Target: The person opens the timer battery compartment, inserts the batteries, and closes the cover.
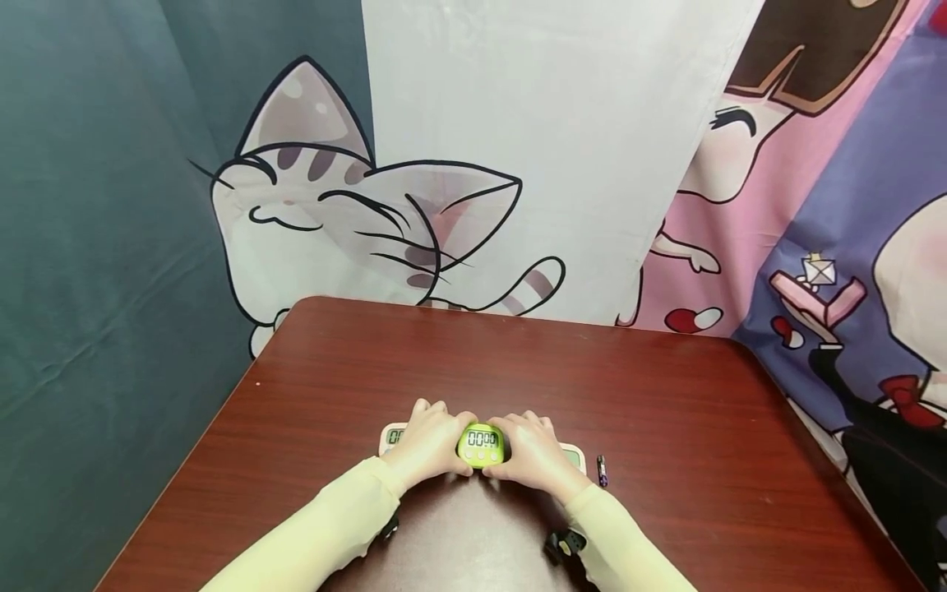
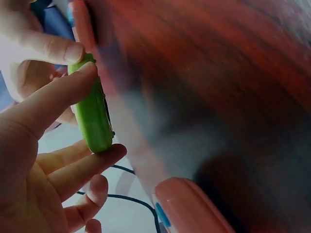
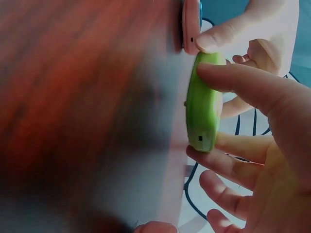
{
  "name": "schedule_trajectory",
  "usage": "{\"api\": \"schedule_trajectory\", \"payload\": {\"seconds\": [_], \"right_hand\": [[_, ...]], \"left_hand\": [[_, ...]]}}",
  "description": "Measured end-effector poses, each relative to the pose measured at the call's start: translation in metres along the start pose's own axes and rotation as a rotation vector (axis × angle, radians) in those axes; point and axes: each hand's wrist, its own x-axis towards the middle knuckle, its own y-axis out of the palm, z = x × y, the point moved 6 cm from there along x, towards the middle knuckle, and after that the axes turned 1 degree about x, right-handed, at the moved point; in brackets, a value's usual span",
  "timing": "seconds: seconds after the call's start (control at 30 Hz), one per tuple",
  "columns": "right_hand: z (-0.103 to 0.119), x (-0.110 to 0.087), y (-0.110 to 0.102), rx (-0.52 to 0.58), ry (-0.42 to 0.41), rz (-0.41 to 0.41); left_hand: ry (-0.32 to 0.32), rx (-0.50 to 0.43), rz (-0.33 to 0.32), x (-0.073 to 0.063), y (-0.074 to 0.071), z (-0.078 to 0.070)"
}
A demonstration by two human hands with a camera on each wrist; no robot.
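A lime-green digital timer (image 1: pixel 481 448) with zeros on its display and a row of buttons is between my two hands. My left hand (image 1: pixel 429 441) pinches its left side between thumb and fingers. From the other side my right hand (image 1: pixel 536 452) pinches it the same way. In the wrist views, the thumbs and fingertips hold the green timer (image 2: pixel 93 114) (image 3: pixel 201 104) by its ends, its plain side edges showing. Behind the left hand a pale device with a digit display (image 1: pixel 393 436) is partly hidden. Another pale device (image 1: pixel 574 457) peeks out behind the right hand.
A small dark cylinder (image 1: pixel 602 471) lies on the brown wooden table (image 1: pixel 666 395), right of the right-hand pale device. Curtains with cartoon prints (image 1: pixel 473 99) hang behind the table. Black devices (image 1: pixel 564 544) are strapped at the wrists. Dark cables (image 3: pixel 192 189) show below in the wrist views.
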Motion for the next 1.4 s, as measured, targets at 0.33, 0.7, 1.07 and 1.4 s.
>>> {"api": "schedule_trajectory", "payload": {"seconds": [0.33, 0.7, 1.07, 1.4], "right_hand": [[-0.004, 0.011, 0.01, 0.027, 0.044, 0.102], [-0.006, 0.012, 0.015, 0.028, 0.089, 0.132], [-0.006, 0.009, 0.014, -0.003, 0.083, 0.128], [-0.011, -0.003, 0.0, 0.0, 0.063, 0.003]], "left_hand": [[-0.032, 0.049, 0.06, 0.005, 0.009, 0.004], [-0.072, 0.09, 0.106, 0.008, 0.015, 0.006], [-0.048, 0.094, 0.087, 0.006, 0.015, 0.004], [-0.022, 0.04, 0.009, 0.003, 0.012, 0.003]]}}
